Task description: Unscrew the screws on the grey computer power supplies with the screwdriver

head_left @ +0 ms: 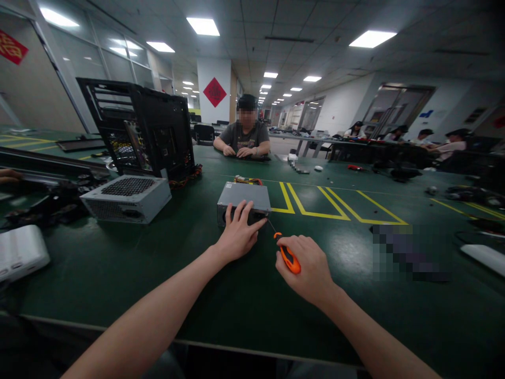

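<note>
Landmark: a grey power supply unit (pixel 243 202) is set on the green desk (pixel 158 273), ahead of the person.
Left hand: the left hand (pixel 239 234) is laid on the unit's near face, fingers (pixel 248 210) spread wide, nothing gripped.
Right hand: the right hand (pixel 310 268) is closed round an orange-handled screwdriver (pixel 287 257), just right of the unit; its tip is pointed at the unit's near right corner.
Beside the unit: a second, paler power supply (pixel 126 198) lies to its left, an open black computer case (pixel 138 129) behind that.
Beyond the unit: a seated person (pixel 245 138) is at the desk's far side.
Writing: none can be read on the unit; red diamond signs (pixel 214 92) are too blurred to read.
</note>
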### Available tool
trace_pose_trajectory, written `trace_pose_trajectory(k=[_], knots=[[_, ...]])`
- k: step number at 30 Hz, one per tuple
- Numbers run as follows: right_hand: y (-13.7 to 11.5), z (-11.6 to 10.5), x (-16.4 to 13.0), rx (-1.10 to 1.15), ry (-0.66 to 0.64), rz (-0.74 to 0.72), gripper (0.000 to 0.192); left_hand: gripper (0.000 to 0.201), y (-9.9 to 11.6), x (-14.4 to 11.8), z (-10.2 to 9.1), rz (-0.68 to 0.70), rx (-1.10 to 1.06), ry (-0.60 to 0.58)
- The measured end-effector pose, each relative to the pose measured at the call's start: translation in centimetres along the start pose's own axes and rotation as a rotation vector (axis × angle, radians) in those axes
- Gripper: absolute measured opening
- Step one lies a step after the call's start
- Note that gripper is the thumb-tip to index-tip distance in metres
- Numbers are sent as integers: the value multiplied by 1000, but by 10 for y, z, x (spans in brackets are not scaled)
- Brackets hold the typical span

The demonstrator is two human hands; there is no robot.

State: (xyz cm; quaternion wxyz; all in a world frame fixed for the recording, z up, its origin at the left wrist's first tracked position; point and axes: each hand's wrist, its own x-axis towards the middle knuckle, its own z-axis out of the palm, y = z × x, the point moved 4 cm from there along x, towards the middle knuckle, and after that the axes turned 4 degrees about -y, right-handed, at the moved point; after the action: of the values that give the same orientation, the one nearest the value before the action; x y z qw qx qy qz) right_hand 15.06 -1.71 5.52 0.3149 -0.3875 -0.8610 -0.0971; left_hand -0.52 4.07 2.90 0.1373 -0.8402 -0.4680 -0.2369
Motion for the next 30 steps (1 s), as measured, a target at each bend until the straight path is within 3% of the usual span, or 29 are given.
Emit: trace_pose_trajectory(k=[5, 14, 23, 30], knots=[[-2, -1, 2, 4, -37, 18, 12, 43, 1, 0, 1, 0, 12, 3], [3, -1, 0, 6, 52, 11, 19, 43, 0, 0, -1, 3, 20, -1], [-5, -1, 3, -2, -31, -39, 15, 45, 1, 1, 1, -15, 23, -2], [0, 0, 1, 15, 6, 27, 25, 46, 2, 0, -1, -8, 14, -4]])
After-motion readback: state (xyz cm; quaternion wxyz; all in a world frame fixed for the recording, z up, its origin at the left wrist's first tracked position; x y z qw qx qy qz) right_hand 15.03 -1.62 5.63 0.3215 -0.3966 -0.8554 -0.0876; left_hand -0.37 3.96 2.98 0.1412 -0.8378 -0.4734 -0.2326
